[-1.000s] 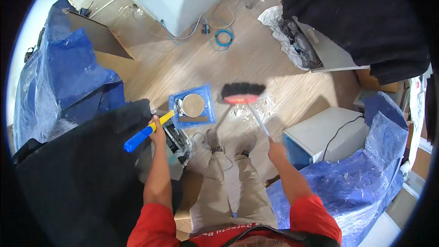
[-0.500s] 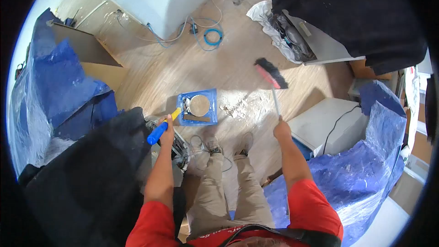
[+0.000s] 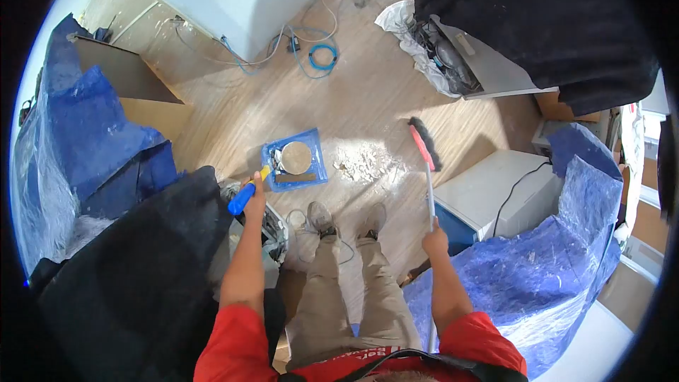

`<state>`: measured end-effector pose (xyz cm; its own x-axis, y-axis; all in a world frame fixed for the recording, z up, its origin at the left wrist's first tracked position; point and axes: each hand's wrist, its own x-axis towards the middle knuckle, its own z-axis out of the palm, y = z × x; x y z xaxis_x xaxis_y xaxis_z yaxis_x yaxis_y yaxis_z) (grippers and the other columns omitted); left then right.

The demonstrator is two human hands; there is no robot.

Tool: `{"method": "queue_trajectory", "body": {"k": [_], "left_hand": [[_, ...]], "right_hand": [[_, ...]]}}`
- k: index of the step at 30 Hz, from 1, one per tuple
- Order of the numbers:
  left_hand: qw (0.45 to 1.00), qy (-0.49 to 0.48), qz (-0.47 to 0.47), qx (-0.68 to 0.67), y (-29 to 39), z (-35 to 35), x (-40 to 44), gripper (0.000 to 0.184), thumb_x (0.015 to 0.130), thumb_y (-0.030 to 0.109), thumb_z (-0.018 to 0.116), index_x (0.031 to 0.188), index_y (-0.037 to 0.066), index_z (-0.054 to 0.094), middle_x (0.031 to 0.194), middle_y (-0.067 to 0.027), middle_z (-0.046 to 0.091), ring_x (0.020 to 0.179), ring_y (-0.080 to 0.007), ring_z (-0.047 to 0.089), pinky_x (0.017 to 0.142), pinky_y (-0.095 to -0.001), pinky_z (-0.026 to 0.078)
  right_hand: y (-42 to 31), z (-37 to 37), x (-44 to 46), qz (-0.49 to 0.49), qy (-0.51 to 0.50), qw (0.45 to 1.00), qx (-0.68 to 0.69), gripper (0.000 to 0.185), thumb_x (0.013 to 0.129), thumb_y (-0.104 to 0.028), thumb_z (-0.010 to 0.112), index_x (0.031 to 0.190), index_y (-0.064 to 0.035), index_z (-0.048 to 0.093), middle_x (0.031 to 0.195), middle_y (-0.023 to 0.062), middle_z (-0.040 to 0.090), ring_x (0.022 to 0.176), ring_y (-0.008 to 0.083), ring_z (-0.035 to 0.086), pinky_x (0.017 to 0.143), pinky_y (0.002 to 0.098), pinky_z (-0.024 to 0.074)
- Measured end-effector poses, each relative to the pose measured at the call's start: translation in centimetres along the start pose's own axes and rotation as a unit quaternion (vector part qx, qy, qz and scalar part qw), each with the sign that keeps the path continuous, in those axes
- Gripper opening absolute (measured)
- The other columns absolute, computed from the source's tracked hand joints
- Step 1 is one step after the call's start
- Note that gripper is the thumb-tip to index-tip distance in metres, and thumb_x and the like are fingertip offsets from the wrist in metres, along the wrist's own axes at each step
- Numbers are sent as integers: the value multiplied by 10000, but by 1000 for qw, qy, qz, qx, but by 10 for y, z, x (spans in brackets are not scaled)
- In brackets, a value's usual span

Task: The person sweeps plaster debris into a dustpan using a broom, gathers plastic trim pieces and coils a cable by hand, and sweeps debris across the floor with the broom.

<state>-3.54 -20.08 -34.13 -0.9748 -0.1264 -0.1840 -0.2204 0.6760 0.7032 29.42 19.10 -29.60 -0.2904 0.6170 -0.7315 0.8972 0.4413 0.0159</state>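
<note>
My left hand (image 3: 256,195) is closed around a blue and yellow handle (image 3: 242,198). The handle reaches to a blue tray (image 3: 309,142) on the floor, which holds a round tan disc (image 3: 296,158) and some debris. My right hand (image 3: 435,240) grips the pale stick of a broom (image 3: 424,145), whose red head and black bristles stand at the right of a pile of whitish scraps (image 3: 368,163). The scraps lie on the wooden floor between the tray and the broom head.
A white cabinet (image 3: 495,187) with a black cable stands at right. Blue plastic sheets (image 3: 523,276) and black cloth (image 3: 141,262) cover things on both sides. A coiled blue cable (image 3: 322,57) lies on the floor ahead, near a large pale appliance (image 3: 233,0).
The broom head has swung from above the scraps to their right side and turned upright. The tray has shifted slightly, first right, then back left. Both hands keep their grips.
</note>
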Motion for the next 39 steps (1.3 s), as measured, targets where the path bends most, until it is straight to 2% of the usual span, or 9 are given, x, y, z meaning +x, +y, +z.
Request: {"method": "queue_trajectory", "body": {"k": [3,8,10,16,22,25,28,34,39], "left_hand": [[995,60,-18,72,-8,20,4,413,893,376,611,865,-35,589,778,-150,622,726,-247,583,695,-347,460],[1000,-9,-23,-12,-2,19,8,464,875,431,617,831,-30,590,746,-147,613,701,-262,579,681,-364,459],[999,33,14,15,-6,13,10,463,868,441,623,825,-19,589,735,-141,605,703,-254,578,683,-365,458],[999,-13,-1,31,-7,13,6,471,878,443,606,851,-27,593,755,-144,603,722,-254,574,695,-378,454],[998,-34,43,17,11,24,0,438,894,418,591,849,-18,595,765,-148,608,725,-258,571,692,-367,455],[998,-56,28,-25,35,21,-4,435,893,418,590,850,-15,595,776,-157,617,741,-273,584,699,-366,459],[997,-62,34,4,14,28,3,429,894,413,591,859,-15,596,779,-157,623,750,-281,592,706,-371,462],[1000,-8,13,12,32,14,1,504,887,485,565,885,-16,620,740,-139,599,727,-243,583,682,-367,447],[997,-34,64,25,14,23,8,425,860,418,631,863,-7,637,792,-147,640,747,-243,617,711,-354,479]], "right_hand": [[-9,41,15,-38,-10,999,-18,640,819,-144,556,1419,-125,333,957,234,640,894,379,626,794,463,491],[-30,12,-59,-147,-77,984,-69,573,838,-172,548,1388,-131,391,969,234,639,846,387,629,762,485,492],[-56,-15,-74,-98,-101,988,-61,570,841,-170,544,1389,-141,391,988,230,637,831,388,631,753,488,496],[-104,-2,-12,-135,-36,988,-69,586,856,-147,519,1416,-148,344,898,254,630,812,400,624,726,488,489],[-60,-11,-58,-151,-112,981,-45,616,833,-124,535,1417,-132,341,901,257,632,850,410,620,760,485,483],[-27,-16,-84,-136,-75,988,-24,636,838,-153,528,1435,-146,308,854,247,635,823,394,621,744,472,481],[-18,-25,-86,-45,-60,997,-21,648,819,-118,543,1426,-101,317,861,254,635,844,392,622,759,476,481],[-5,15,-31,-12,-40,998,-41,646,805,-161,548,1404,-33,341,976,269,636,917,375,637,824,437,495],[-44,24,-39,-26,-129,986,103,663,782,-158,600,1388,-27,368,1076,281,610,1010,363,612,876,375,477]]}}
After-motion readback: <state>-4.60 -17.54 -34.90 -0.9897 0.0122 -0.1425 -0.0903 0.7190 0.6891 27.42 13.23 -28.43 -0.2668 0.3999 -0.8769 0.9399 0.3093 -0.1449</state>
